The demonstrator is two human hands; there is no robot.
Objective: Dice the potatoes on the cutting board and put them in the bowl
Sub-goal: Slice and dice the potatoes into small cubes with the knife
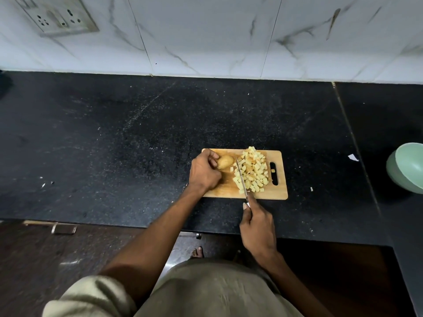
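A wooden cutting board (pixel 280 191) lies on the black counter. My left hand (pixel 203 171) grips a potato piece (pixel 225 161) with brown skin at the board's left end. A heap of pale potato cubes (pixel 254 170) covers the board's right half. My right hand (pixel 257 225) holds a knife (pixel 241 177) by its handle; the blade lies along the left edge of the heap, just right of the potato. A light green bowl (pixel 409 168) stands at the far right, partly out of view.
The black stone counter (pixel 114 145) stretches wide to the left of the board. A white marble-tiled wall with a socket plate (pixel 57 17) rises behind. Small white scraps (pixel 353 157) lie between board and bowl. The counter's front edge runs just below my right hand.
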